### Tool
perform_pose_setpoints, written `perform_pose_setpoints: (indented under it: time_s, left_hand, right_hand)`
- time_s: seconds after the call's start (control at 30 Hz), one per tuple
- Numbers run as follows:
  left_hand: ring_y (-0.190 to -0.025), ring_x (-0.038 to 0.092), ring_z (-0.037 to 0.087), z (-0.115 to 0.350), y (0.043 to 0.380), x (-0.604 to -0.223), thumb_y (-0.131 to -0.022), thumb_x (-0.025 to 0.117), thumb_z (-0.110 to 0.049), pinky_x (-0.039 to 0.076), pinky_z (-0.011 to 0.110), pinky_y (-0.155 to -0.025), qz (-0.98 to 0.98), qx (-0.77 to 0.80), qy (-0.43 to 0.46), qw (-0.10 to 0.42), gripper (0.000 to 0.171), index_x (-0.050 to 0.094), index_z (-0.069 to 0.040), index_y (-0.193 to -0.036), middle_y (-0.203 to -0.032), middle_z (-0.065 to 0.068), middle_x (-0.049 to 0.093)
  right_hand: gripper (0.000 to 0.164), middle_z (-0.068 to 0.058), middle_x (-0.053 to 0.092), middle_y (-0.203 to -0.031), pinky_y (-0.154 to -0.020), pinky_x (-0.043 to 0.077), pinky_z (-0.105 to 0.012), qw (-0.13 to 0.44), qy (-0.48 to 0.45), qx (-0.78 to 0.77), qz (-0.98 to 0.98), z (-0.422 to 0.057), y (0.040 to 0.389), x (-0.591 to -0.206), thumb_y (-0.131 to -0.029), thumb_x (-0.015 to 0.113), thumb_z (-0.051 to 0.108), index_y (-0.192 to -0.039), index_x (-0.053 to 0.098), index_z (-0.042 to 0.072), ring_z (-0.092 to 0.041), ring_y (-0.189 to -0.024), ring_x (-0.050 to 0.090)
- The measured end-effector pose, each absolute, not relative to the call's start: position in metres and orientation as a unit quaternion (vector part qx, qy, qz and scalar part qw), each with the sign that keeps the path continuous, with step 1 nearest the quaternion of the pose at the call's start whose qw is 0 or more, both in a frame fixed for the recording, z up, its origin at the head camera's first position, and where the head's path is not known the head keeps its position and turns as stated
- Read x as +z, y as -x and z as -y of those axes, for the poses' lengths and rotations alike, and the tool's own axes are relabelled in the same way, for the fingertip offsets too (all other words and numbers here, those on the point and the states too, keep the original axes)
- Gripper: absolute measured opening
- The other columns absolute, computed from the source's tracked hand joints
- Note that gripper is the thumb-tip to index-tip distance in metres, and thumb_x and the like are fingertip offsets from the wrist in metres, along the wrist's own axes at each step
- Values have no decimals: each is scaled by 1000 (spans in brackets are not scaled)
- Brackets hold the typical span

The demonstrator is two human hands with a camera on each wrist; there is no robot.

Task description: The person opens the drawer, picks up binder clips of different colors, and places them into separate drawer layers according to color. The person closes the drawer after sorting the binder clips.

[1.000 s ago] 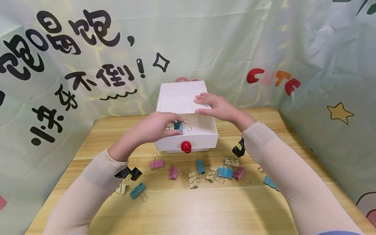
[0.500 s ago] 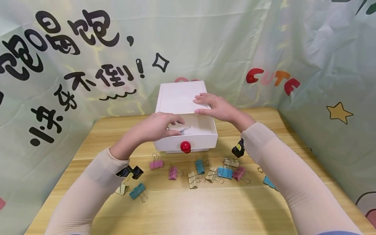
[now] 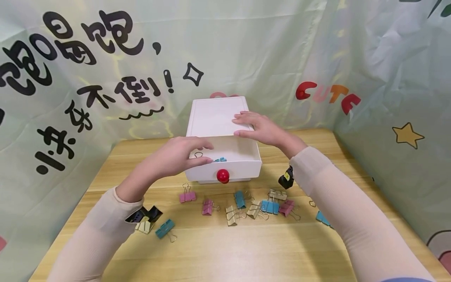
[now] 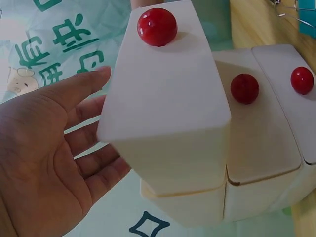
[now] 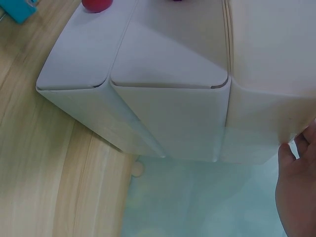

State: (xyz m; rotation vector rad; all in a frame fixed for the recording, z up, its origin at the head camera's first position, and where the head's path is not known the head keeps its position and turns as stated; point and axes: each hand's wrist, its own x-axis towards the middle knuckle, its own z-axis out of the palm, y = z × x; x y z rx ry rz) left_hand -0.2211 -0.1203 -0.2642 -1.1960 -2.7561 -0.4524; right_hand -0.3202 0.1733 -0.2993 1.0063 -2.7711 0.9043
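By the left hand (image 3: 175, 156), the drawer (image 3: 244, 169) is white, its knob (image 3: 222, 175) red. Below the right hand (image 3: 261, 128), clips (image 3: 270, 207) are pink, blue and cream.

From my head, one camera looks forward and down over the table (image 3: 229, 250), taking in both my arms (image 3: 91, 231), the white drawer unit (image 3: 218, 117) and the far backdrop (image 3: 267, 47). My left-wrist camera (image 3: 145, 214) sits close in, rolled sideways, facing past my left hand (image 3: 170, 158) to the red knobs (image 4: 245, 89). My right-wrist camera (image 3: 286, 178), also close and sideways, faces the unit's right side. All three views share that drawer unit.
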Motion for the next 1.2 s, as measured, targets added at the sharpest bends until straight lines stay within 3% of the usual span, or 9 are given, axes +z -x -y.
perform_pose_setpoints:
  time_s: [0.43, 0.8, 1.2]
  left_hand:
    - [-111, 60, 19, 154, 200, -269, -92, 68, -39, 48, 44, -94, 906, -166, 382, 74, 41, 64, -13, -124, -120, 0, 65]
    - [-120, 56, 24, 180, 188, -283, -92, 64, -49, 46, 49, -98, 915, -159, 363, 79, 50, 61, -16, -129, -128, 2, 61]
    - [-131, 47, 31, 201, 175, -303, -90, 59, -59, 39, 54, -105, 924, -154, 349, 31, 74, 43, -14, -148, -143, 7, 50]
  right_hand:
    - [59, 2, 43, -151, -117, 17, -48, 26, -325, 297, 898, -174, 320, -299, -91, 65, 48, -140, 56, 18, -17, -145, 24]
    - [60, 2, 42, -151, -117, 16, -49, 24, -323, 296, 899, -174, 319, -299, -91, 64, 50, -141, 55, 18, -18, -145, 23]
    - [59, 3, 43, -151, -117, 17, -48, 28, -323, 295, 899, -173, 319, -300, -91, 64, 49, -140, 56, 18, -17, -145, 24]
